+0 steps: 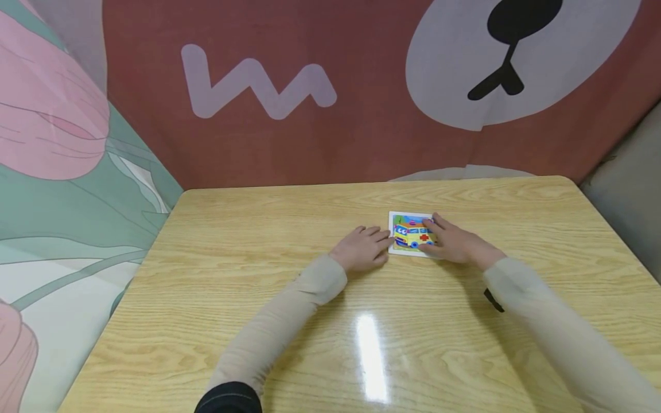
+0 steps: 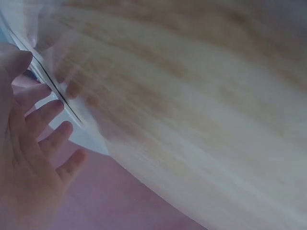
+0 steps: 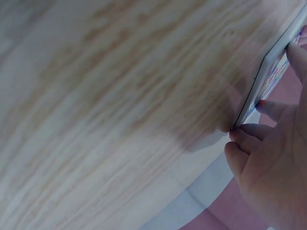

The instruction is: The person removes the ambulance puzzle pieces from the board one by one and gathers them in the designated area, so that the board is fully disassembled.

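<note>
At your far left, one floral-printed backdrop, pink and green, beside one wood-grain bench. Next, your left hand, fingers extended, tips at the left edge of one picture board: white border, yellow vehicle print, lying on the bench between your hands. Last, your right hand, fingers apart, tips on the board's right part.

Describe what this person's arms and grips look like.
The long, pale beige fabric left sleeve and right sleeve match. A rounded black band crosses the left one, and a small black strip shows beneath the right one. The left grip and right grip are bare, ungloved hands.
</note>
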A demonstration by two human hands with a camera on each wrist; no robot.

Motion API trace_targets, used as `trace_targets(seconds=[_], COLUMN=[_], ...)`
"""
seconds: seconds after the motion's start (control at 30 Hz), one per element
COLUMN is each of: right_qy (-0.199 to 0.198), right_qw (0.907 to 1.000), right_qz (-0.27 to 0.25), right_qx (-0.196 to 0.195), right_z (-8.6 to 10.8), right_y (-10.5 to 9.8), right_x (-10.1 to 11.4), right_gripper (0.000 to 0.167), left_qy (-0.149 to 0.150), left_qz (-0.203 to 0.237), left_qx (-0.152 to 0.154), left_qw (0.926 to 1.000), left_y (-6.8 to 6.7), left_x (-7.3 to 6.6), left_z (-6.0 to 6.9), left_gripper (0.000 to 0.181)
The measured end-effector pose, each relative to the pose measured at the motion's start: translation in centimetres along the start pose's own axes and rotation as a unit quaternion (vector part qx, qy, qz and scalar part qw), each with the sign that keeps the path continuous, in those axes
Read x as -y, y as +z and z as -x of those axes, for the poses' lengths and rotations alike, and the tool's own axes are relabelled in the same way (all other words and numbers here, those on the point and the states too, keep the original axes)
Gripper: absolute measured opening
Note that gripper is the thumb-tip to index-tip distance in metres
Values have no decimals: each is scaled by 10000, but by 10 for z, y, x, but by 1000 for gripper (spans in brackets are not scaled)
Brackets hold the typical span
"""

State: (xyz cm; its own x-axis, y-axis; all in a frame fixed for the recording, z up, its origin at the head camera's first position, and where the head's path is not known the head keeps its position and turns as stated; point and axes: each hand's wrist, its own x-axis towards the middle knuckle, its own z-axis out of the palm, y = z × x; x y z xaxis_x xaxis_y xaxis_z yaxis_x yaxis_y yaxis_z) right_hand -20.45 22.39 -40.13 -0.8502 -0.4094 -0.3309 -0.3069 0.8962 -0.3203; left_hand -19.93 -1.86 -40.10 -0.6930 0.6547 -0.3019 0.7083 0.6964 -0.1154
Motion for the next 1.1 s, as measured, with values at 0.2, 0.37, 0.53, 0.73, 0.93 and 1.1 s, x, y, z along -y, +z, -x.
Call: trace_targets(seconds=[0.2, 0.37, 0.53, 0.73, 0.93, 1.1], right_qy=[-58, -200, -208, -213, -297, -333], right_qw=[9999, 9993, 9986, 9984, 9975, 9972], right_qz=[71, 283, 449, 499, 628, 657], right_qx=[-59, -137, -184, -178, -128, -159], right_z=[0, 2, 2, 2, 1, 0], right_y=[2, 5, 10, 13, 14, 15], right_x=[2, 8, 15, 25, 37, 45], right_gripper=[83, 79, 77, 76, 72, 71], left_qy=[15, 24, -23, -48, 0, -166], left_qz=[33, 123, 268, 293, 214, 249], left_qx=[-5, -54, -55, -97, -471, -629], left_qw=[10000, 9999, 9996, 9995, 9987, 9976], left_y=[2, 2, 4, 5, 1, 2], left_x=[-1, 0, 1, 3, 6, 14], left_z=[-2, -1, 5, 15, 24, 26], left_gripper=[52, 41, 39, 40, 34, 42])
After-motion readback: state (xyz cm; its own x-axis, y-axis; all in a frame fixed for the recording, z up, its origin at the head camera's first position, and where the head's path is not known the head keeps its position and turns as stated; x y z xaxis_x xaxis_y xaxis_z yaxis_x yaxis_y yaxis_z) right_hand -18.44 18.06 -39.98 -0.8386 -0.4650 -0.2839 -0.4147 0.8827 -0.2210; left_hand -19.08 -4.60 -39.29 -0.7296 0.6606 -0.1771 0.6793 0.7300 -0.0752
